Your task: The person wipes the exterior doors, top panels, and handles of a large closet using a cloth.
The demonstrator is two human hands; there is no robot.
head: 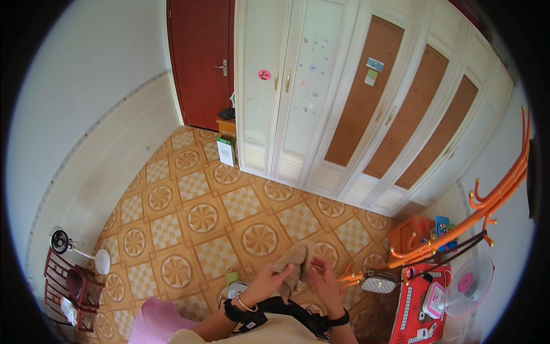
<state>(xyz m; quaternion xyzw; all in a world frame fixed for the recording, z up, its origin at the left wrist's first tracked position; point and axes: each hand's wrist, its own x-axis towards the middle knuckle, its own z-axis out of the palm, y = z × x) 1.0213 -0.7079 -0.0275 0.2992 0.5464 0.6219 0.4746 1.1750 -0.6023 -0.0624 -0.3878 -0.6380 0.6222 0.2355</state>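
My left hand (268, 279) pinches the left side of a beige, fuzzy cloth (296, 262), thumb on top. On the cloth's right edge, my right hand (322, 279) holds on with curled fingers. The cloth hangs crumpled between both hands in front of my body, above the tiled floor. Each wrist wears a black band, and a light bracelet is beside the one on the left. Dark straps and a black item lie against my light top below the hands; part of them is hidden.
An orange coat rack (455, 234) with a quilted handbag (379, 281) stands close on the right, by a pink fan (468, 281) and a red table (406, 318). White wardrobes (316, 172) line the far side. At left are a wooden chair (84, 286) and a white-based fan (102, 261).
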